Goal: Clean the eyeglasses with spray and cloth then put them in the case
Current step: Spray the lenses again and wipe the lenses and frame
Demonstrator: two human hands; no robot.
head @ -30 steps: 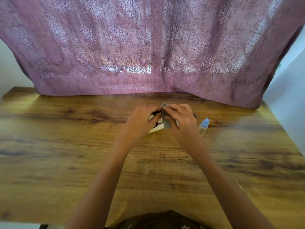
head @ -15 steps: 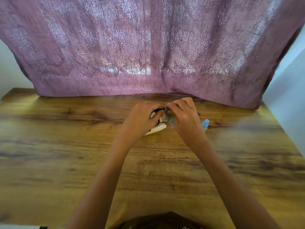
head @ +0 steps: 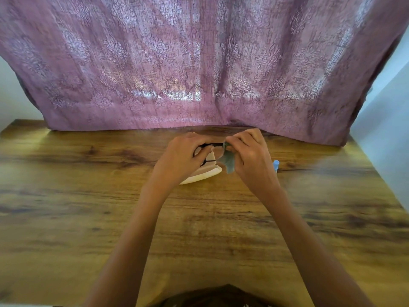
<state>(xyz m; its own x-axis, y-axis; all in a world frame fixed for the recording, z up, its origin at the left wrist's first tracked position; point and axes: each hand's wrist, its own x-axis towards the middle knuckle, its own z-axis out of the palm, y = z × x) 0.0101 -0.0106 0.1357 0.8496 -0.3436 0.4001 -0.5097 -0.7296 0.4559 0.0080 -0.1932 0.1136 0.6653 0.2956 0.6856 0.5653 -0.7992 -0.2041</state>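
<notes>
Hands are up over the far middle of the brown wood-grain table [head: 84,196], head view, and here's how it sits. The left hand [head: 182,157] has its fingers curled round the left end of the thin black-framed eyeglasses [head: 213,144], holding them in the air just above the cream-white hard case [head: 207,173], which looks open. The right hand [head: 251,156] pinches the small grey-green cleaning cloth [head: 229,161] onto the right end of the frame, and a loose tail of cloth hangs down.

The glasses' long axis runs left to right, bridging the gap between the two hands. Which way the lenses face I can't make out, because the fingers cover too much. The case lies right underneath on the table, also roughly left to right, with its left end a touch nearer. The eventual drop looks short and straight down, and the left hand is closer to the case.

Wiping is the step in hand, I'd say. A small spray bottle with a pale blue cap [head: 276,163] stands just right of the right hand. A patterned mauve curtain [head: 199,63] hangs behind.
</notes>
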